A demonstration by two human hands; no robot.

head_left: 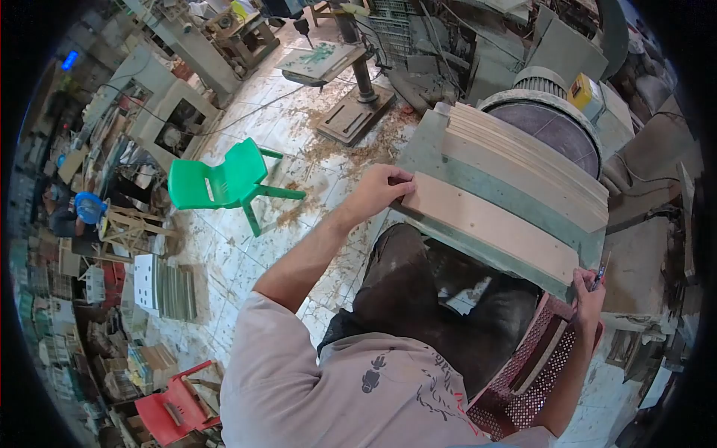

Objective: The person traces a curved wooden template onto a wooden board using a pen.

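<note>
A pale wooden board [493, 224] with small dark marks lies flat on the green machine table [523, 198], along its near edge. At the board's left end, my left hand [381, 192] pinches the corner between thumb and fingers. My right hand [588, 293] is at the right end, its fingers closed around a thin blue pen-like tool [598, 278] and touching the board's end. Behind the board, a stack of similar boards [523, 160] rests on the table, beside the large round sanding disc [549, 131].
A green plastic chair [216, 179] stands on the dusty floor at left, with a drill press [362, 89] behind it. Stacked panels [173, 290] and a red chair [175, 411] are lower left. Another person in a blue cap [89, 207] is at far left.
</note>
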